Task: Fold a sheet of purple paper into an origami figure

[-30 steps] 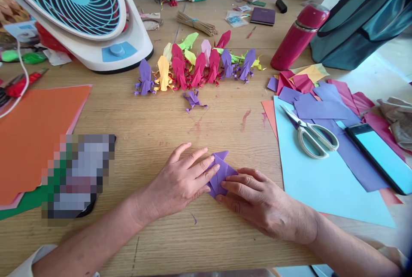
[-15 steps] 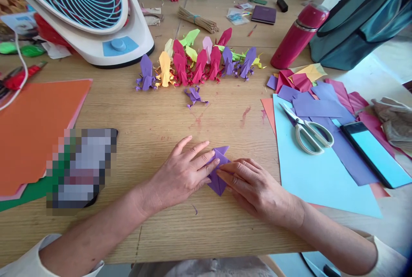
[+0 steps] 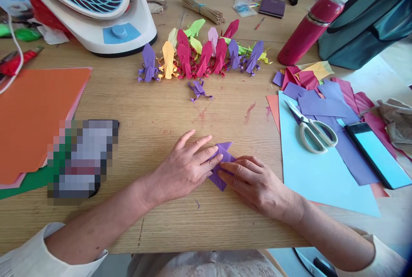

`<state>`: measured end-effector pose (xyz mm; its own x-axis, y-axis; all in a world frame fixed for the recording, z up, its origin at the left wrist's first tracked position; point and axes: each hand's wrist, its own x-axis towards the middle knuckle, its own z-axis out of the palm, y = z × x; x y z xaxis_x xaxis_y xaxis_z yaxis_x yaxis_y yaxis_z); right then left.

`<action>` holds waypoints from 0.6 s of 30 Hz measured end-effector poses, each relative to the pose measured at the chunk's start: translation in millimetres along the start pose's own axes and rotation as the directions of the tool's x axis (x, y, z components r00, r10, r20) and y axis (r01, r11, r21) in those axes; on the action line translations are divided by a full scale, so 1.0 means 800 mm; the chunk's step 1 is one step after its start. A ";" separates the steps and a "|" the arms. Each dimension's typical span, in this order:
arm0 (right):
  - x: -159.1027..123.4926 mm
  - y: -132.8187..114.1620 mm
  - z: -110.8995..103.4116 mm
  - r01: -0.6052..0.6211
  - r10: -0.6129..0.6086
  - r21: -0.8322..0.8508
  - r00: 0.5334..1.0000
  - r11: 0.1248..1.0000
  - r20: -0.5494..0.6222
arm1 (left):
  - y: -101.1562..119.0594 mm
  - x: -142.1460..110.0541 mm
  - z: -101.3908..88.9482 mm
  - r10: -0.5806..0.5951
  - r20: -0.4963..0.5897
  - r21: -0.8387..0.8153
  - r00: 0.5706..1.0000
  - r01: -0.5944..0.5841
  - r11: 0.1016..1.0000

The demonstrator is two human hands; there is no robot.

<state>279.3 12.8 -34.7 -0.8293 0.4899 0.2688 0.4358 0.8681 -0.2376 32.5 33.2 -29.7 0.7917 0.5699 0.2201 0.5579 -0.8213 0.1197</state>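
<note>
A small folded purple paper piece lies on the wooden table near its front edge. My left hand lies flat with its fingers stretched out, the fingertips pressing on the paper's left side. My right hand rests flat on the paper's right side, fingers extended over it. Both hands meet over the fold, and part of the paper is hidden under them.
A row of finished origami figures stands mid-table, one small purple figure in front. Scissors, paper scraps and a phone lie on a light blue sheet at right. A fan, orange paper and red bottle surround.
My right hand's fingers slid across the purple paper toward the left hand, pressing the fold. The view shifted slightly; the paper stayed in about the same place.
</note>
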 end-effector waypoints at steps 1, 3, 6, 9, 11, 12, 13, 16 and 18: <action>0.000 0.000 0.000 -0.008 0.008 0.018 1.000 1.000 0.002 | 0.000 0.000 0.000 -0.001 -0.003 -0.005 1.000 0.001 1.000; 0.000 0.001 -0.001 -0.027 0.027 0.054 1.000 0.998 0.003 | 0.000 0.000 0.001 -0.006 -0.006 -0.016 1.000 0.005 1.000; -0.001 0.002 -0.001 -0.053 0.053 0.089 0.999 0.995 0.003 | 0.000 0.001 0.001 -0.019 -0.003 -0.038 1.000 0.018 0.999; 0.000 0.001 -0.001 -0.057 0.058 0.097 0.998 0.994 -0.009 | 0.000 0.001 0.002 -0.033 -0.004 -0.061 0.999 0.033 0.998; 0.001 0.001 -0.002 -0.050 0.052 0.094 0.998 0.994 -0.018 | 0.001 0.001 0.002 -0.047 -0.007 -0.075 0.999 0.047 0.996; 0.001 0.001 -0.002 -0.047 0.049 0.092 0.999 0.995 -0.023 | 0.002 0.002 0.002 -0.055 -0.009 -0.081 0.998 0.054 0.995; 0.002 0.001 -0.002 -0.045 0.048 0.091 0.999 0.995 -0.025 | 0.002 0.002 0.001 -0.063 -0.012 -0.086 0.998 0.062 0.994; 0.002 0.001 -0.002 -0.045 0.047 0.083 0.999 0.996 -0.023 | 0.004 0.003 0.000 -0.080 -0.020 -0.098 0.997 0.077 0.992; 0.001 0.002 -0.001 -0.041 0.043 0.079 0.999 0.996 -0.023 | 0.005 0.003 0.000 -0.083 -0.024 -0.099 0.996 0.081 0.992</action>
<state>279.4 14.6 -34.1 -0.8016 0.5285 0.2796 0.4405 0.8382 -0.3214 36.8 31.7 -29.0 0.7364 0.6355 0.2323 0.5926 -0.7714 0.2319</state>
